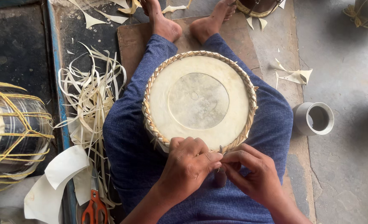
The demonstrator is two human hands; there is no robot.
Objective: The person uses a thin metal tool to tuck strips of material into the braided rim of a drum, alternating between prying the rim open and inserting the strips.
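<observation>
Two hands [188, 166] [254, 174] at one drum [198, 101], one cup [314, 118]

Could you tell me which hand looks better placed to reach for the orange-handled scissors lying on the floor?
Left, probably. The scissors lie on the person's left, beside the pale strips. The left hand is on that side, though pinching at the drum's braided rim. The right hand would have to cross the lap.

Both hands low centre, near the body, fingertips meeting. Left hand [188, 166] knuckles up, thumb and forefinger pinched shut. Right hand [254, 174] angled in from the right, fingers curled, also pinching. Forearms converge from the near edge. Legs stretched far, feet bare.
</observation>
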